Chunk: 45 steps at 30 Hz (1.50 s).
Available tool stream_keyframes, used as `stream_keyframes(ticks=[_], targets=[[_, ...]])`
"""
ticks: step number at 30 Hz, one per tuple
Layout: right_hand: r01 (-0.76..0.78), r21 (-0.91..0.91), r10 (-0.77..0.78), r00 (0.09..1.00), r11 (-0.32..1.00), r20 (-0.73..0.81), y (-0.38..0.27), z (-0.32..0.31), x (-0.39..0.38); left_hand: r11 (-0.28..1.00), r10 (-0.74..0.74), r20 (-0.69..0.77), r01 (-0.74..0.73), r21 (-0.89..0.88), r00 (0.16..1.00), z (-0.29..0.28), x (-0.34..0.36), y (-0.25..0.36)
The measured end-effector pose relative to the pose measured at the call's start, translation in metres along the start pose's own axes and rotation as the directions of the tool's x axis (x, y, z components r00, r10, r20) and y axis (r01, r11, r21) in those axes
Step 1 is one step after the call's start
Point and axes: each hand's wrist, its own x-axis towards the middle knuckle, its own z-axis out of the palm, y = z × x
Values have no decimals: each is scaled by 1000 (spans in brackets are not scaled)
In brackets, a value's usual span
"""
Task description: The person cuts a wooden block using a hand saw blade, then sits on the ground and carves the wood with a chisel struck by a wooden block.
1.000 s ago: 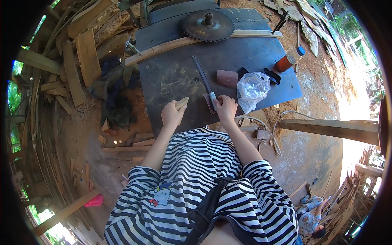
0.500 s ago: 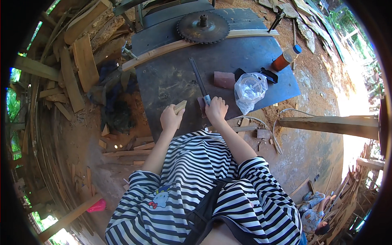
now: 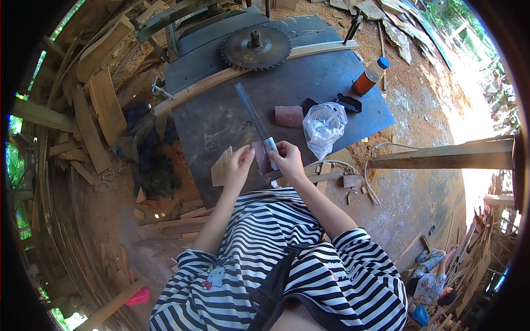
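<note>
Maroon sheet (image 3: 260, 159) at near side of table (image 3: 212, 129). Left hand (image 3: 238, 167) at sheet's left edge, grip unclear. Right hand (image 3: 290, 163) gripping strip (image 3: 251, 113), near end partly hidden. Block (image 3: 220, 168) left, partly covered.

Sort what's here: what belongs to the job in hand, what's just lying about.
Apparently in use:
dark bar, right hand on its pale end
brownish sheet by left hand
wood piece, possibly

Apparently lying about:
plastic bag
bottle
brownish curled piece

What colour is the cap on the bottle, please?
Blue; the cap shows best in the head view.
</note>
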Motion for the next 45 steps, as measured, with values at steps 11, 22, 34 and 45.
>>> stream_keyframes(ticks=[11, 22, 34, 45], targets=[[277, -436, -313, 950, 856, -10, -26, -3, -44, 611, -345, 440, 554, -565, 829, 21, -18, 43], [461, -719, -447, 864, 520, 231, -20, -2, -51, 641, -491, 395, 629, -440, 777, 25, -25, 28], [361, -565, -332, 930, 742, 158, -27, -3, -59, 654, -437, 281, 516, -553, 855, 22, -31, 21], [315, -643, -257, 948, 698, 185, -26, -3, -53, 682, -456, 342, 570, -458, 821, 20, -36, 34]])
